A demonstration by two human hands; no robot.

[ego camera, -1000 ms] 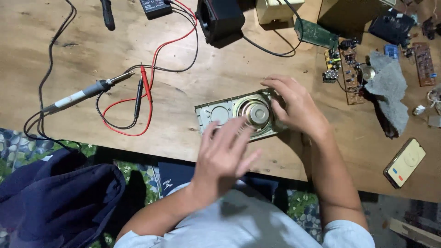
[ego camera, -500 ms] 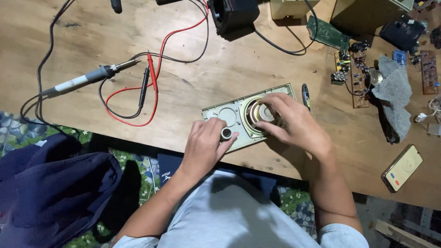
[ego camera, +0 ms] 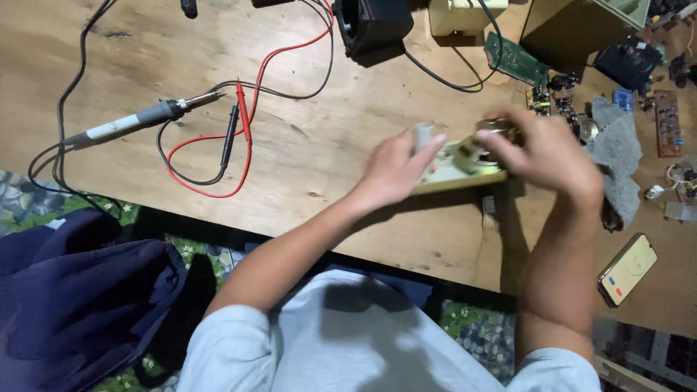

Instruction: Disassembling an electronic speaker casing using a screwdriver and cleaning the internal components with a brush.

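Note:
Both my hands hold a pale rectangular speaker plate (ego camera: 456, 173) with a round metal magnet, lifted off the wooden table (ego camera: 327, 145) and tilted on its edge. My left hand (ego camera: 396, 168) grips the plate's left end, fingers over its top. My right hand (ego camera: 544, 156) covers the round magnet at the right end. The plate is blurred by motion, and most of it is hidden by my fingers.
A soldering iron (ego camera: 138, 120) and red and black probe leads (ego camera: 236, 131) lie at the left. A black box (ego camera: 374, 25), circuit boards (ego camera: 517, 62), a grey cloth (ego camera: 617, 156) and a phone (ego camera: 628, 268) sit along the back and right. A dark bag (ego camera: 80, 297) rests below the table edge.
The speaker plate has gone from lying flat on the table to being lifted and tilted up. Both hands moved up and right with it.

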